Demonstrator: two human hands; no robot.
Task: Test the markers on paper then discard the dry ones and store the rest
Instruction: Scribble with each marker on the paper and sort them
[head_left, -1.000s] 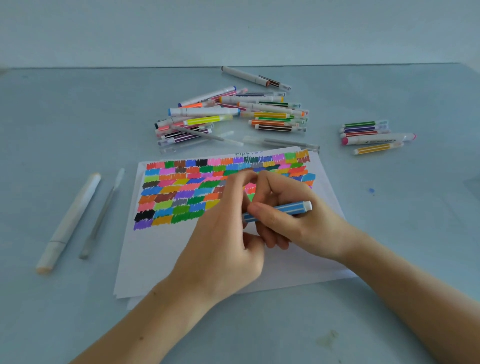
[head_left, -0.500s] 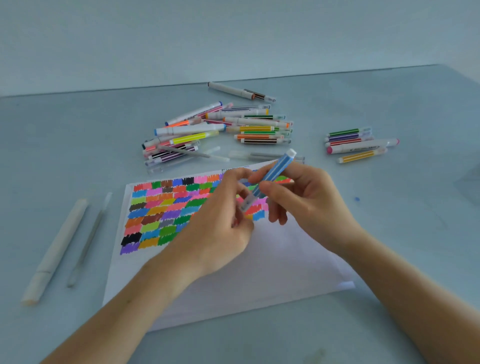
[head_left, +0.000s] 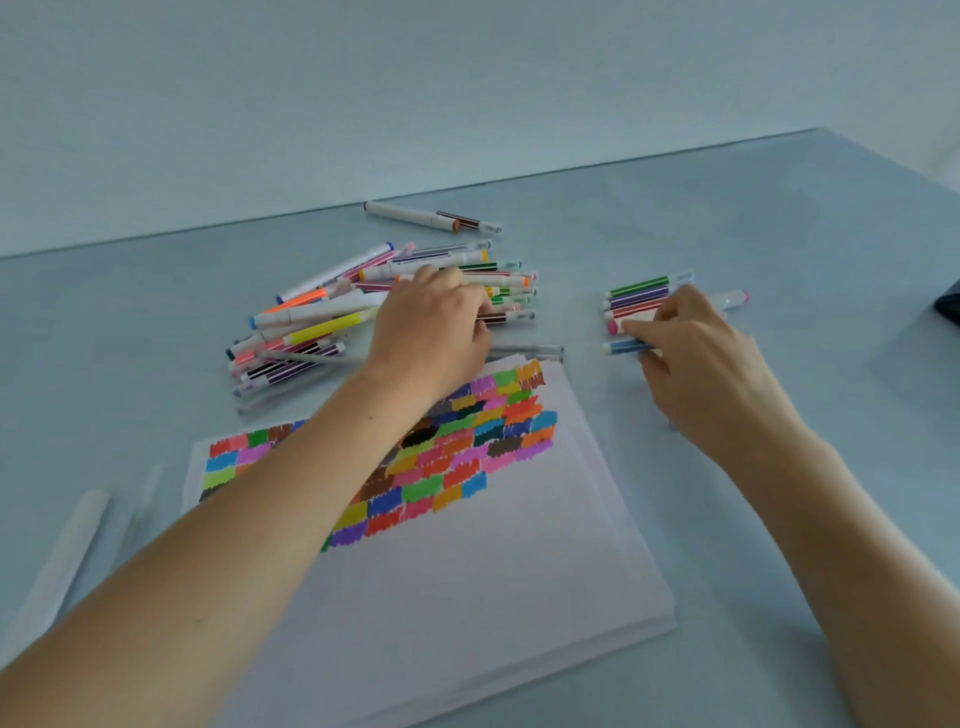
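A stack of white paper lies in front of me, its far part filled with coloured test swatches. Behind it sits a loose pile of markers. My left hand reaches onto the right side of that pile with its fingers bent down among the markers; whether they grip one is hidden. To the right lies a small row of markers. My right hand pinches a blue marker and holds it low at the near side of that row.
One white marker lies alone beyond the pile. A pale thick marker and a thin clear pen lie at the left. Clear pens rest at the paper's far edge. A dark object pokes in at the right edge.
Both hands left the paper. My right hand carried the blue marker right to the small row; my left hand let go of it and reached forward onto the pile.
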